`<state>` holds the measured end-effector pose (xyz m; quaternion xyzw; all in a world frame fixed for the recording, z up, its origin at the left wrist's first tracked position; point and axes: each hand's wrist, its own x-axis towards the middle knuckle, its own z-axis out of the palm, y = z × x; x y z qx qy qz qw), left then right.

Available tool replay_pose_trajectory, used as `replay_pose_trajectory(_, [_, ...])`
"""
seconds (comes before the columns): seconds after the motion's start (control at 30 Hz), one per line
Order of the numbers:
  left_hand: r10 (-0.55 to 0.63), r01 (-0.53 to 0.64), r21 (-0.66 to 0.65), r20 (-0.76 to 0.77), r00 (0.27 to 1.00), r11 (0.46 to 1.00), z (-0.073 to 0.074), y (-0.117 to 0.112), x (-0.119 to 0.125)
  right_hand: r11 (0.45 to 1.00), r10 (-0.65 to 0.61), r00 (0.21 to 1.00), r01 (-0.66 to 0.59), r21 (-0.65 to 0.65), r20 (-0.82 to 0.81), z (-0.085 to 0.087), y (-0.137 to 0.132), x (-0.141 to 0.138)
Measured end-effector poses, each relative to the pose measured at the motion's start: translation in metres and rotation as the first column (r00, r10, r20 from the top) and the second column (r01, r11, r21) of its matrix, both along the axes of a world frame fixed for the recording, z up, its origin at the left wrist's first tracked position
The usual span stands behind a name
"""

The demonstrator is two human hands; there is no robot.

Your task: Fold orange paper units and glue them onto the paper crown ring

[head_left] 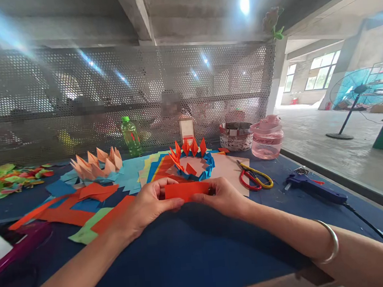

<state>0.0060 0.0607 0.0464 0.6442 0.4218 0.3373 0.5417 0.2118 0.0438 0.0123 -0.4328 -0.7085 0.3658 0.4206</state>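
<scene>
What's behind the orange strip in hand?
Beyond the strip: a folded-paper ring and coloured sheets. Anything directly behind the strip, left hand or right hand is covered.

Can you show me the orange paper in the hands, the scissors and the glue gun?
Orange paper (186, 191): head view, middle of the held piece.
Scissors (248, 171): head view, where the handles start.
Glue gun (316, 189): head view, its blue body.

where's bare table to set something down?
Biggest patch: the dark blue tabletop on the near side, below the left hand and right hand holding the orange paper strip. Narrower: between the scissors and glue gun. Crowded: the left, with paper scraps and orange sheets, and behind the hands, around the orange-and-blue paper ring.
</scene>
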Motion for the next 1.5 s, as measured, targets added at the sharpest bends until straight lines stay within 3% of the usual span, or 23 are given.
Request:
replay_pose_trajectory(0.17, [-0.022, 0.024, 0.039, -0.041, 0.999, 0.999, 0.003, 0.005, -0.004, 0.999, -0.051, 0.998, 0.051, 0.008, 0.03, 0.0, 0.002, 0.003])
replay_pose_trajectory(0.4, [0.1, -0.096, 0.066, -0.061, 0.993, 0.993, 0.015, 0.002, -0.008, 0.995, -0.095, 0.995, 0.095, -0.001, 0.024, 0.003, 0.004, 0.007])
replay_pose_trajectory(0.73, [0.062, -0.062, 0.004, -0.05, 0.997, 0.998, 0.015, 0.005, -0.01, 0.999, -0.051, 0.999, 0.051, 0.0, 0.006, 0.006, 0.003, 0.006])
replay_pose_trajectory(0.97, [0.066, -0.065, 0.018, -0.071, 0.995, 0.998, 0.022, 0.002, -0.011, 0.996, -0.076, 0.997, 0.074, 0.048, 0.023, 0.008, 0.002, 0.006])
replay_pose_trajectory(1.2, [0.049, -0.048, 0.032, -0.047, 0.998, 0.998, 0.02, 0.006, -0.016, 0.995, -0.082, 0.996, 0.08, 0.053, 0.033, 0.009, 0.002, 0.007])
replay_pose_trajectory(1.27, [0.049, -0.047, 0.041, -0.05, 0.998, 0.998, 0.021, 0.01, -0.023, 0.99, -0.124, 0.992, 0.122, 0.067, 0.033, 0.008, 0.006, 0.01])
replay_pose_trajectory(1.37, [0.135, -0.135, 0.058, 0.003, 0.991, 0.989, 0.026, 0.016, -0.032, 0.969, -0.227, 0.973, 0.222, 0.109, 0.034, 0.007, 0.013, 0.016])
replay_pose_trajectory(1.5, [0.158, -0.162, 0.053, 0.062, 0.985, 0.985, 0.027, 0.016, -0.031, 0.962, -0.249, 0.965, 0.236, 0.14, 0.086, 0.009, 0.012, 0.017])
